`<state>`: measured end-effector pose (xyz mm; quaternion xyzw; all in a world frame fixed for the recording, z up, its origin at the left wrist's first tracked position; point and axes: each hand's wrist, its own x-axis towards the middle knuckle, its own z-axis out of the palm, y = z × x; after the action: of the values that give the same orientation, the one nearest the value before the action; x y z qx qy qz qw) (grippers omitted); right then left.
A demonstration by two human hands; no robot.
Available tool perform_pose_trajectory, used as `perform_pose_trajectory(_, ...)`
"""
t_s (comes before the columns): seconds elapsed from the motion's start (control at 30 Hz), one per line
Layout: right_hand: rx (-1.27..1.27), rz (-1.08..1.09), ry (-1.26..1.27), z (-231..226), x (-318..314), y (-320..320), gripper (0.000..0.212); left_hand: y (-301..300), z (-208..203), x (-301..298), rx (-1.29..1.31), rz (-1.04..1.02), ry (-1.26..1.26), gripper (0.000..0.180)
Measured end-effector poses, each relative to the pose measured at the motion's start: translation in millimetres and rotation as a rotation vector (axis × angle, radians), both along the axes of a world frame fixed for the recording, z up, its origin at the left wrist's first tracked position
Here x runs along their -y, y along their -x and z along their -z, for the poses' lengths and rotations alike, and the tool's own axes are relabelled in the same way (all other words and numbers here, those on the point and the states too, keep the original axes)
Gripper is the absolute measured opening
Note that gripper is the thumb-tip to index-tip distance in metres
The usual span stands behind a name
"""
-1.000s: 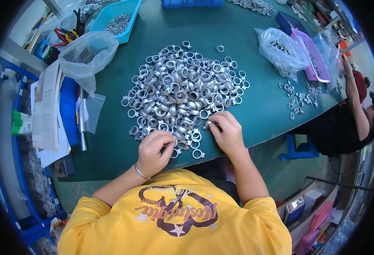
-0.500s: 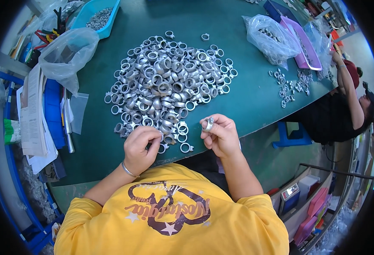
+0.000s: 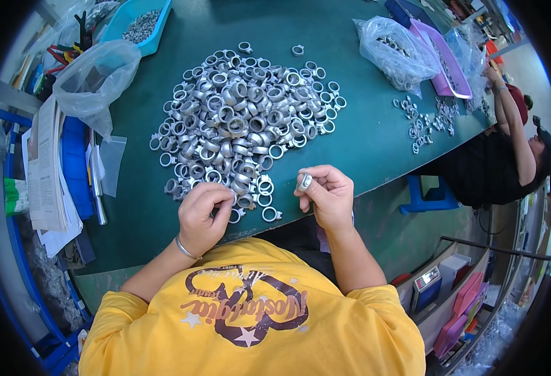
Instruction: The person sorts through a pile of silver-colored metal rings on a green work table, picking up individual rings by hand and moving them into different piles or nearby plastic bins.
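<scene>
My right hand [image 3: 333, 199] is raised just above the table's near edge. Pinched between its thumb and fingers is a small silver metal ring [image 3: 305, 182] with a lug on its side. My left hand [image 3: 201, 217] is closed, thumb against curled fingers, by the near side of a big pile of similar metal rings [image 3: 238, 113]. What it holds, if anything, is hidden. Between the two hands a few loose rings lie on the green table, one loose ring [image 3: 271, 214] nearest the edge.
A clear plastic bag [image 3: 97, 78], a turquoise tray [image 3: 157, 34] of small parts and papers [image 3: 50, 169] are on the left. At the far right are a bag of parts [image 3: 396, 53], a purple tray [image 3: 441, 81] and scattered rings [image 3: 423, 128]. Another person [image 3: 495, 156] works beyond, near a blue stool [image 3: 429, 199].
The ring in my right hand has turned, now showing its outer side and lug rather than its opening. My left hand stays closed by the pile. The whole view has shifted slightly.
</scene>
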<state>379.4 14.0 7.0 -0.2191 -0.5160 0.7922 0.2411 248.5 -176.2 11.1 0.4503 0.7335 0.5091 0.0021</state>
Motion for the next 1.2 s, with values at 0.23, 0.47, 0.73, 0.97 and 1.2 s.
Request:
perform_pose_trajectory(0.23, -0.225, -0.008, 0.193, 4.0, -12.5, 4.1, 0.030, -0.2, 0.4, 1.2, -0.015, -0.009, 0.004, 0.015)
perform_pose_trajectory(0.47, 0.279, 0.133, -1.027, -4.7, -43.9, 48.2, 0.015, -0.3, 2.4, 0.3, 0.000, -0.014, -0.003, 0.014)
perform_pose_trajectory(0.73, 0.153, 0.020, -0.371, -0.6, -40.5, 33.5, 0.012, 0.1, -0.2, -0.7, -0.039, -0.009, -0.015, 0.016)
perform_pose_trajectory(0.97, 0.052, -0.034, -0.099, -11.0, -26.2, 14.7, 0.020, 0.0, -0.5, 0.6, -0.020, -0.002, -0.001, 0.015)
perform_pose_trajectory(1.2, 0.048, -0.075, -0.001, -16.0, -21.0, 11.7, 0.019, 0.1, 0.0, -0.4, -0.028, -0.008, -0.012, 0.018)
